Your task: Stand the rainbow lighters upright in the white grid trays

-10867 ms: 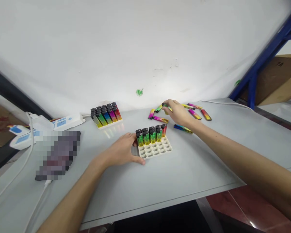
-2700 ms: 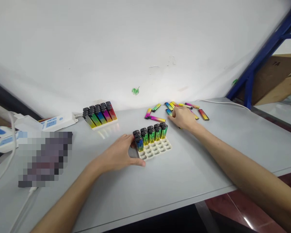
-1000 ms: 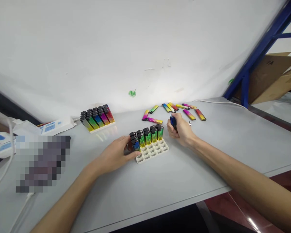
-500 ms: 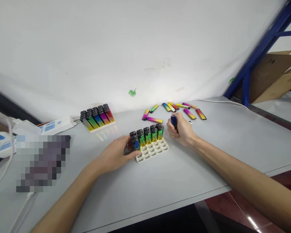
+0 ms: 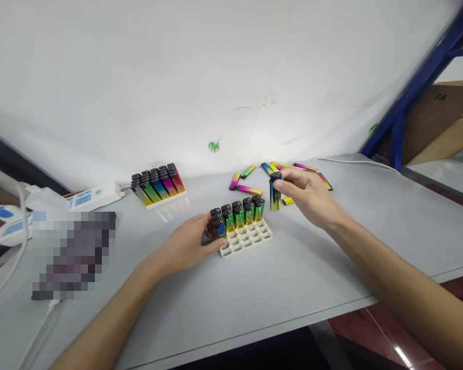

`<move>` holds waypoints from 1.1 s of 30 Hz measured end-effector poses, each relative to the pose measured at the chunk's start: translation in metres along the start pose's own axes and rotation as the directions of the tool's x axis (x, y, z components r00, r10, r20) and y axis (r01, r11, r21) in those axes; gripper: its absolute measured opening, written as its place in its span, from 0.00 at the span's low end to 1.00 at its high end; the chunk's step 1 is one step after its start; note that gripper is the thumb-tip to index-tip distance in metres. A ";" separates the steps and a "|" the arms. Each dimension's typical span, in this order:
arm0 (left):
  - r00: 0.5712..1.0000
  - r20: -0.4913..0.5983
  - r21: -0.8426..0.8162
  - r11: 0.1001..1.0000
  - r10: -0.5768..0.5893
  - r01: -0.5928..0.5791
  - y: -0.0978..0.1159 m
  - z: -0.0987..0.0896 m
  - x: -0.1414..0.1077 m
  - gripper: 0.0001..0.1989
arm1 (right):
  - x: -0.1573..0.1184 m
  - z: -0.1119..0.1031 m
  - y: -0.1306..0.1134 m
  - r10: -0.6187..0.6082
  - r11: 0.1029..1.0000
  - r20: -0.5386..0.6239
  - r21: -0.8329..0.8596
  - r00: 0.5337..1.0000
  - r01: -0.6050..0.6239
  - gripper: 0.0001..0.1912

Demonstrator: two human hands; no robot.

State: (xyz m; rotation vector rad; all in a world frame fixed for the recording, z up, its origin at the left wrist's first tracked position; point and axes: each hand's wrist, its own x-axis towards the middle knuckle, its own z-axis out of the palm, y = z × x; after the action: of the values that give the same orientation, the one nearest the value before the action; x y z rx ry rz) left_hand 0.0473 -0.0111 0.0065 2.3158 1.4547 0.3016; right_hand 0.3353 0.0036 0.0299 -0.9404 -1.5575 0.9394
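Note:
My right hand point(image 5: 310, 191) pinches a blue-and-gold lighter point(image 5: 275, 195) near its black top. It holds the lighter upright, just right of a cream slotted rack point(image 5: 250, 243). My left hand point(image 5: 191, 239) is closed round the rack's left end, thumb at the front and fingers behind, mostly hidden. Green-and-yellow lighters point(image 5: 239, 218) stand in the rack's back rows, and a blue lighter point(image 5: 220, 228) stands at its left end beside my left thumb. The front slots are bare.
A second rack full of lighters point(image 5: 158, 185) stands near the wall. Loose lighters point(image 5: 249, 189) lie behind the front rack, some partly covered by my right hand. A power strip point(image 5: 87, 199) and a blurred dark object point(image 5: 75, 257) with a cable are at left.
My right hand has turned from a fist around the lighter to a fingertip pinch, with the lighter now upright and more exposed. My left hand stays at the rack; the view shifts slightly.

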 end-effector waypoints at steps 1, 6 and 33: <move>1.000 0.002 -0.017 1.000 0.004 -0.004 0.000 0.001 0.000 0.15 | -0.002 -0.001 -0.003 -0.016 1.000 0.022 0.006 1.000 0.016 0.14; 1.000 0.005 -0.096 0.995 0.019 -0.019 -0.001 0.003 0.001 0.16 | -0.015 0.014 -0.008 -0.010 0.998 0.142 -0.052 0.990 0.018 0.14; 0.983 -0.177 -0.398 0.917 -0.049 -0.026 0.011 0.021 0.011 0.24 | -0.029 0.058 0.015 -0.269 0.865 0.234 -0.368 0.934 0.341 0.10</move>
State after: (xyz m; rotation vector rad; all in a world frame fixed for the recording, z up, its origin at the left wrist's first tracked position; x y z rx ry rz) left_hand 0.0694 -0.0096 -0.0077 1.9872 1.3370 0.7534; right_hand 0.2841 -0.0230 -0.0036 -0.8674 -2.0342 0.4881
